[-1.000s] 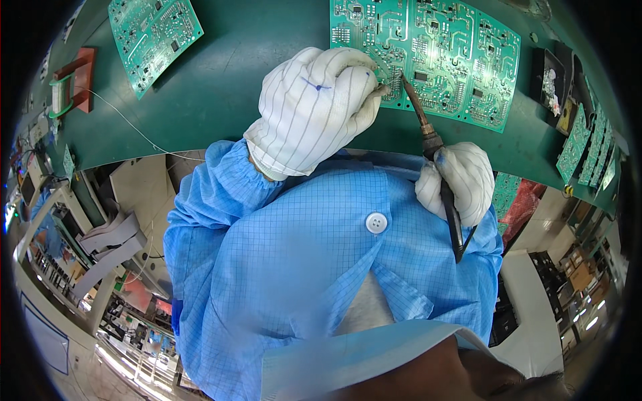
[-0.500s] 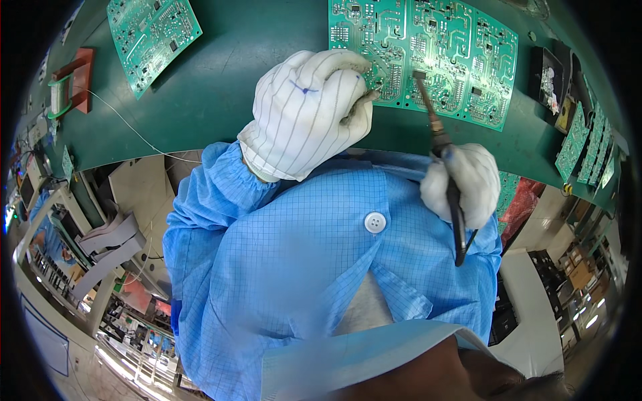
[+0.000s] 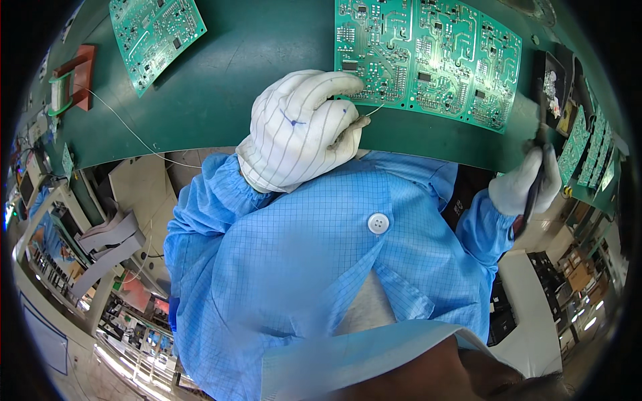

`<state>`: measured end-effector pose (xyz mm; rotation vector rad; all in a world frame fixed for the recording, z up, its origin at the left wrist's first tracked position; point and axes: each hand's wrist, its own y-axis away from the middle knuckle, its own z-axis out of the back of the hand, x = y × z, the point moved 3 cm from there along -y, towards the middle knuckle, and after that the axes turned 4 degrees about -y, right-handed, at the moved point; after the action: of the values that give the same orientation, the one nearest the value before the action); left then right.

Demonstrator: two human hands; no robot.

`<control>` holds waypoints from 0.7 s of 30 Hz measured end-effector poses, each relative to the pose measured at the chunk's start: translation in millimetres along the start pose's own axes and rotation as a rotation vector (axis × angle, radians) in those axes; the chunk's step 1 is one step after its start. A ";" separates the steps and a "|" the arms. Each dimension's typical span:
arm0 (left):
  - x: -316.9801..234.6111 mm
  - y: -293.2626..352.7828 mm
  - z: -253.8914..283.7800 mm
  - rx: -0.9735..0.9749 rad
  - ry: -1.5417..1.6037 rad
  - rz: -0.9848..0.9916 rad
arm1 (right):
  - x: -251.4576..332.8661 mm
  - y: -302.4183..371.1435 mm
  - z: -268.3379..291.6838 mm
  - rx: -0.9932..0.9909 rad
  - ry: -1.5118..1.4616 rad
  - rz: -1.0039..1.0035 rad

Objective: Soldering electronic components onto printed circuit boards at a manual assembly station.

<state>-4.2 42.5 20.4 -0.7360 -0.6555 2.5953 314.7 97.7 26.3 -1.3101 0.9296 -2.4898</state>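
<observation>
My left hand [image 3: 301, 130], in a white striped glove, is closed on a thin solder wire [image 3: 376, 109] whose end pokes out past the fingertips. It is at the lower left edge of a green circuit board panel [image 3: 445, 63], which lies on the bench. My gloved right hand [image 3: 521, 187] is off to the right, wrapped round the dark handle of a soldering iron [image 3: 533, 194]. The iron points up beside a small black box [image 3: 552, 67] with whitish bits in it. Its tip is blurred, and I cannot tell whether it touches the box.
Another green board [image 3: 157, 40] lies at the far left of the green bench [image 3: 261, 40]. A wire spool on a reddish-brown stand [image 3: 81, 77] is at the left, its wire running toward me. Several boards [image 3: 588, 147] stand upright at the right edge.
My right hand has carried the soldering iron from over the panel to the right, beside the black box. My left hand has shifted slightly down, and the wire's end now shows clearly.
</observation>
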 end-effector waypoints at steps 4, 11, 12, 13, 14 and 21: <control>-0.4 0.2 -3.3 -0.014 -0.022 -0.030 | 40.3 -12.2 -12.6 0.592 -0.482 0.049; 0.0 2.8 -5.1 -0.025 -0.036 -0.039 | 61.6 -14.2 -39.0 0.861 -0.538 0.346; -0.1 3.2 -5.2 -0.019 -0.032 -0.040 | 62.5 -12.9 -39.8 0.863 -0.540 0.346; -0.4 3.1 -6.0 -0.016 -0.037 -0.038 | 62.4 -12.6 -40.3 0.868 -0.533 0.351; -0.6 3.4 -6.4 -0.013 -0.040 -0.037 | 62.6 -12.6 -40.2 0.873 -0.525 0.355; -0.5 2.5 -8.8 -0.005 -0.044 -0.049 | 61.0 -15.7 -41.9 0.902 -0.532 0.341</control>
<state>0.6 43.1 12.6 -0.6581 -0.6852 2.5727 247.1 102.8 59.9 -1.2155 -0.1059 -1.7608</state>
